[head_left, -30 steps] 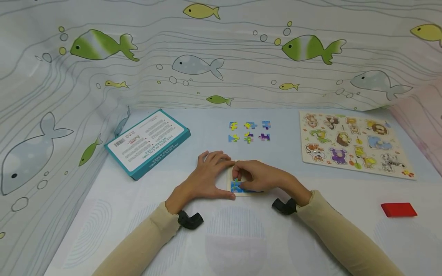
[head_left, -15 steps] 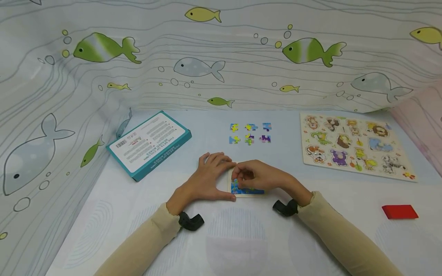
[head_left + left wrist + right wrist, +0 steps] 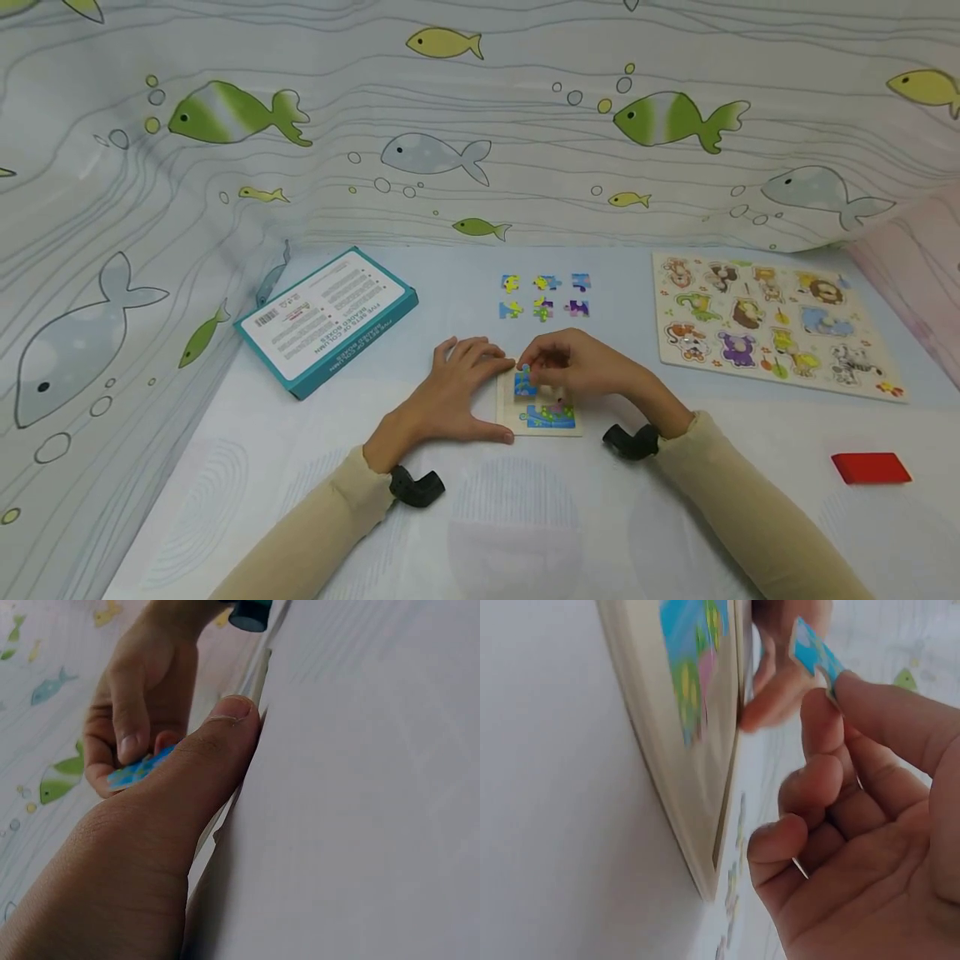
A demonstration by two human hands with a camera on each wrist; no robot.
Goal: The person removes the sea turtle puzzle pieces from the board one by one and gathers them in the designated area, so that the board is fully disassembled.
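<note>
In the head view my right hand point(image 3: 581, 364) pinches a blue jigsaw piece point(image 3: 524, 383) between thumb and fingers, held above a small pale wooden puzzle tray point(image 3: 502, 421). The right wrist view shows that piece point(image 3: 814, 652) at the thumb and index fingertips, tilted and apart from the tray. Joined blue, green and pink pieces point(image 3: 553, 417) lie along the tray's near side; bare wood shows at its near left corner. My left hand point(image 3: 453, 396) rests at the tray's left edge, fingers spread, thumb point(image 3: 217, 742) along the near left corner.
Several loose jigsaw pieces point(image 3: 543, 297) lie in two rows beyond the tray. A teal-edged box point(image 3: 326, 321) stands at the left. An animal puzzle board point(image 3: 776, 325) lies at the right, with a red block point(image 3: 872, 468) nearer the front.
My right hand has taken the blue piece from the tray's near left corner and lifted it up and slightly right. The left hand stays at the tray's edge; the head view has tilted slightly.
</note>
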